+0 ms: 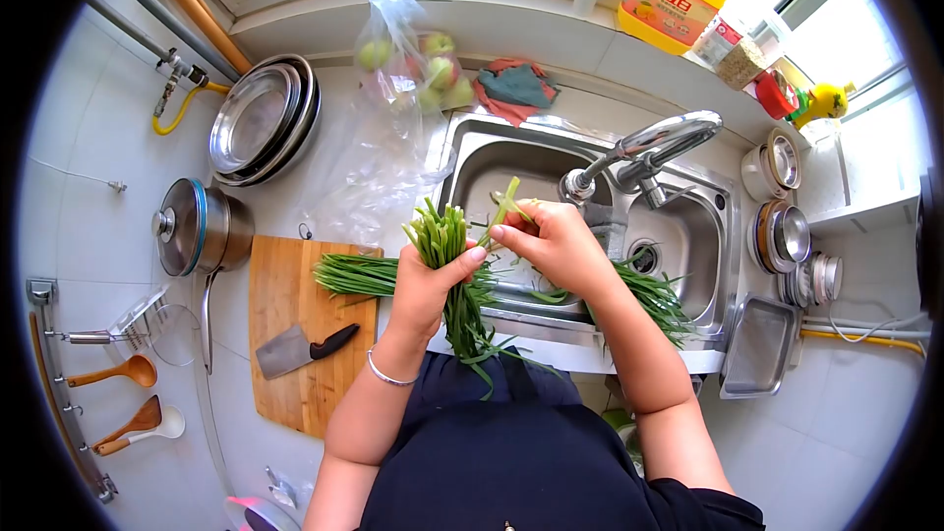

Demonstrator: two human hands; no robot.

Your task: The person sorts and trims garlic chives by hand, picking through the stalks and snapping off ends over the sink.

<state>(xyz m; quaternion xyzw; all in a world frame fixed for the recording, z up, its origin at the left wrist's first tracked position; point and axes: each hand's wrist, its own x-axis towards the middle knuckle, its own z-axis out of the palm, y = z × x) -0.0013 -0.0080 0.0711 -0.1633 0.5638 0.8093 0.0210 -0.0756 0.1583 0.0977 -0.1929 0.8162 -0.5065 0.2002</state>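
The left hand [430, 285] is gripping an upright bunch of green stalks [442, 241] beside the sink [472, 157], while the right hand [554, 244] is pinching one stem [508, 202]; holding the bunch snugly without crushing keeps its ends even.

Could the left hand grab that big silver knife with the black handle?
Probably not: the left hand is full, gripping a bunch of thin green stalks. The silver knife is close by, though, on the light brown wooden board, uncovered.
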